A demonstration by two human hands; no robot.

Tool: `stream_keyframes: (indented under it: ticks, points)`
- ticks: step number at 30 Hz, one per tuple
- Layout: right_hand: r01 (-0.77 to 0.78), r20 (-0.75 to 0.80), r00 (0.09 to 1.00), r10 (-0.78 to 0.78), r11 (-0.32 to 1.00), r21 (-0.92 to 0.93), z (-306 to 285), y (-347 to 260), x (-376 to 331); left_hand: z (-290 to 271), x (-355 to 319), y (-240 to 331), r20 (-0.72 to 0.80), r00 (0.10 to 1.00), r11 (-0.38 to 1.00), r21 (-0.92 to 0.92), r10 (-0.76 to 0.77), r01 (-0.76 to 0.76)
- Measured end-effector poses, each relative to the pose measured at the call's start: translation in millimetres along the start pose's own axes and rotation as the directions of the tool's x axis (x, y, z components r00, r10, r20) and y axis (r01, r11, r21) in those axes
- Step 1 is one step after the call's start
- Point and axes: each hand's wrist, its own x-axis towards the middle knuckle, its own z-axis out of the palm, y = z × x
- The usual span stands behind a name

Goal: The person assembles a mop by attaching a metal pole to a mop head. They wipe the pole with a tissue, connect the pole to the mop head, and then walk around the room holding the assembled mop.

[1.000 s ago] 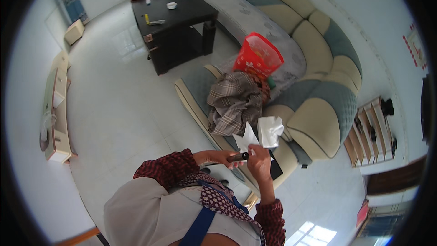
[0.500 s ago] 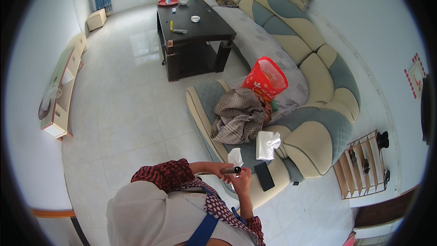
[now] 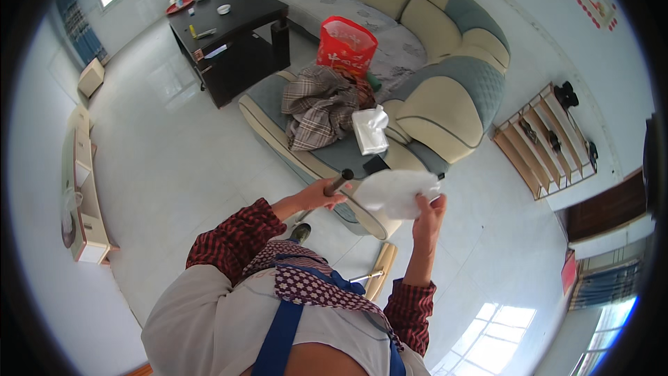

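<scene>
Sofa (image 3: pixel 445 97): we stand just in front of its chaise end, arms raised over the cushion edge; a plaid cloth (image 3: pixel 320 108), a red bag (image 3: pixel 346 45) and a white tissue pack (image 3: pixel 370 130) lie on it.
Mop or pole: our left hand (image 3: pixel 316 198) is clenched round a dark handle end (image 3: pixel 339 182); a pale flat head (image 3: pixel 381 273) shows on the floor below, between our arms (we judge they belong together, but the shaft between them is hidden by our body).
White sheet (image 3: pixel 395 191): it hangs in the air just above the sofa's front edge, pinched at its right edge by our right hand (image 3: pixel 428 214), and it touches or nearly touches the handle end.
Risk, largest: the pole could tip if the left hand loosens, since it seems to be the only support.
Risk, smaller: the thin sheet could tear or slip, held as it is by fingertips alone.
Hard to make out: whether the sheet is tissue, cloth or a wipe; a small dark flat thing (image 3: pixel 376 164) on the cushion beside the tissue pack is partly covered.
Desk (image 3: pixel 229 24): well apart, its small items too tiny to name.
</scene>
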Motion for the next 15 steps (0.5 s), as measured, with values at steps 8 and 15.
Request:
stream_keyframes:
  ticks: [8,15]
  points:
    - [0.110,0.228,0.964,-0.134,0.987,0.117,62,-36,-71,12,40,-86,0.144,0.989,0.607,-0.790,0.045,0.087]
    - [0.145,0.078,0.989,-0.124,0.889,-0.434,69,39,-73,2,18,-69,0.139,0.989,0.848,-0.519,-0.044,0.110]
